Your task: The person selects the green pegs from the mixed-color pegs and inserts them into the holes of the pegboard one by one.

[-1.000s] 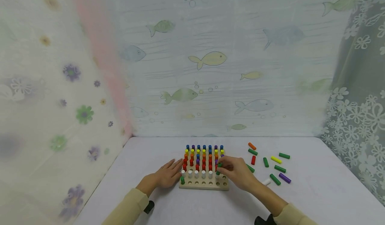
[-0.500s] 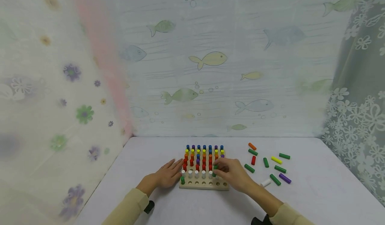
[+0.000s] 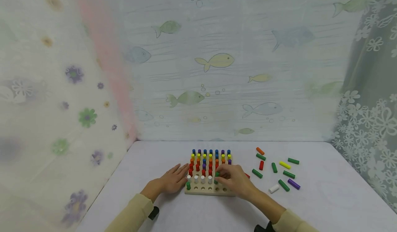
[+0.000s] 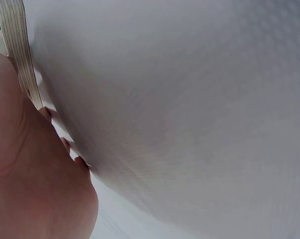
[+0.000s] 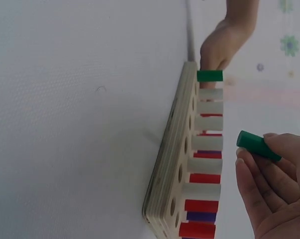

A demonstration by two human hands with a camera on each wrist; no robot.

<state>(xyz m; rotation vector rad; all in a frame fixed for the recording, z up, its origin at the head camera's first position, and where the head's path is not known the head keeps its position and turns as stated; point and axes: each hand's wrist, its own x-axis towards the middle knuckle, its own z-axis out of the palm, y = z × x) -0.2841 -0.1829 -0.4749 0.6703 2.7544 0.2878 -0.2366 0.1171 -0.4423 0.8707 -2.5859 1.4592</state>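
Note:
A pale wooden pegboard [image 3: 209, 193] holds rows of coloured pegs on the table. My left hand [image 3: 172, 181] lies flat with straight fingers at its left edge. Between thumb and fingers, my right hand [image 3: 239, 181] pinches a green peg [image 5: 254, 143], which is apart from the board and tilted in the right wrist view. In the head view this peg is over the right part of the two front rows. One green peg [image 3: 188, 186] stands at the left end of the front row, behind which runs a row of white pegs [image 3: 203, 179]. The right hand hides some pegs.
Loose pegs lie right of the board: several green, such as one green peg [image 3: 257, 173], plus an orange peg [image 3: 260, 151], a yellow peg [image 3: 284, 165], a purple peg [image 3: 293, 184] and a white peg [image 3: 274, 189]. Part of a red peg [image 3: 247, 176] shows beside the right hand.
My right hand has shifted left along the front of the pegboard, carrying the green peg. The left hand stays in place.

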